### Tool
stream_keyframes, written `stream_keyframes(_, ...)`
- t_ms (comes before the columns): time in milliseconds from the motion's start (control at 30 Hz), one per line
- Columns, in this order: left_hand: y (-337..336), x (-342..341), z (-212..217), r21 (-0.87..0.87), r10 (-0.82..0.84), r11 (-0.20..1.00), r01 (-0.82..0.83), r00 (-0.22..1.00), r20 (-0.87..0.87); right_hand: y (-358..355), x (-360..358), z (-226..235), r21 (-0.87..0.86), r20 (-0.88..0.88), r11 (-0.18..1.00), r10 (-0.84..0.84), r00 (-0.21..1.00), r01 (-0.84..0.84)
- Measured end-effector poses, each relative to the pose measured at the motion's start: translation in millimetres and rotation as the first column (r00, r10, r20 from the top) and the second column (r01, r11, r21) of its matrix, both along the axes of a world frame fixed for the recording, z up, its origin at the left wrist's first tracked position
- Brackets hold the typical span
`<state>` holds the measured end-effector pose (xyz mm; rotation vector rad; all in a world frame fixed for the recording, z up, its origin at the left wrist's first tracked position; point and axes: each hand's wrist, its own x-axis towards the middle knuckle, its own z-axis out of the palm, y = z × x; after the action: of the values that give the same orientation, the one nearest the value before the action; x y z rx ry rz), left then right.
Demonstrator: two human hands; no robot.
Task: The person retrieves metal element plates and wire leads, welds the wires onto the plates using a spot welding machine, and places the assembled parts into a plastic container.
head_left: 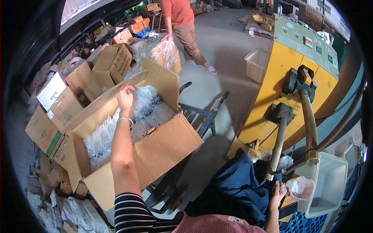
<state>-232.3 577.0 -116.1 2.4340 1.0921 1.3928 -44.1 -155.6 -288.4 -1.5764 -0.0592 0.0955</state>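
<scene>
My left hand [125,97] reaches into an open cardboard box [167,136], its fingers curled down on the bubble wrap [144,100] near the far side. More clear wrap fills the box, with small dark bits showing through. My right hand [276,197] is low on the right, fingers closed, beside a clear plastic tub [300,188]. A small pale thing shows at its fingertips, too small to name. Dark blue cloth [229,186] lies just left of that hand.
A yellow machine [289,93] with protruding metal bars [309,128] stands on the right. White bins [326,184] sit beside it. A dark metal stand [202,114] is by the box. Cartons [110,64] crowd the left. Ahead, another person [180,23] touches a plastic-covered carton [165,54].
</scene>
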Motion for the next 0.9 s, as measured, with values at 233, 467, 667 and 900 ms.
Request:
stream_keyframes(233,98,-51,-82,-0.17,0.404,0.841,-0.513,0.807,-0.432,4,-6,-6,0.028,-0.037,0.995,-0.096,0.995,0.098)
stream_keyframes(467,99,-38,-93,-0.533,0.24,0.791,-0.301,0.953,-0.184,9,-14,9,-0.069,-0.01,0.994,-0.087,0.996,0.086)
stream_keyframes(667,23,-6,-41,-0.715,0.139,0.697,-0.043,0.987,0.076,-3,-10,-8,-0.052,-0.003,0.996,-0.075,0.997,0.075)
stream_keyframes(900,-36,-62,-14,-0.417,-0.153,0.899,0.131,0.988,-0.018,14,-2,2,0.067,-0.002,0.995,-0.067,0.998,0.067)
